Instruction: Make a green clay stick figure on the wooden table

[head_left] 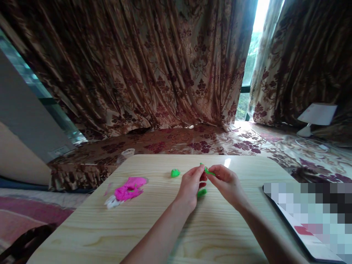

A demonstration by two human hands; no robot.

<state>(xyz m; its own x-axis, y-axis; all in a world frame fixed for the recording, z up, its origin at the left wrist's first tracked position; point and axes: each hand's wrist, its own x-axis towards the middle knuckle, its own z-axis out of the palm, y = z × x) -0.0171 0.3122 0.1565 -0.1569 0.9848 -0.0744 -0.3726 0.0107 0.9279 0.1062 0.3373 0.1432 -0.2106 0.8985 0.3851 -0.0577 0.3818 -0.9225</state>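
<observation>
Between my two hands, above the far part of the table, is a thin strip of bright green modelling clay (210,172). My left hand (192,181) is closed, its thumb and fingers pinching one end. My right hand (225,179) pinches the other end between thumb and fingers. Beneath my left hand a green clay block (202,193) shows in part on the table. A rounded green clay lump (175,173) lies left of the hands. Farther left is a flattened, torn-edged piece of pink clay (129,189), with a white crumpled piece (112,202) against its lower end.
The pale wooden table (154,227) has rounded corners. A flat dark-edged object (297,227), partly pixelated, lies at its right side. Beyond the far edge are a cloth-covered ledge (176,141), a translucent container (126,156), a white lamp (317,114) and patterned curtains (165,66).
</observation>
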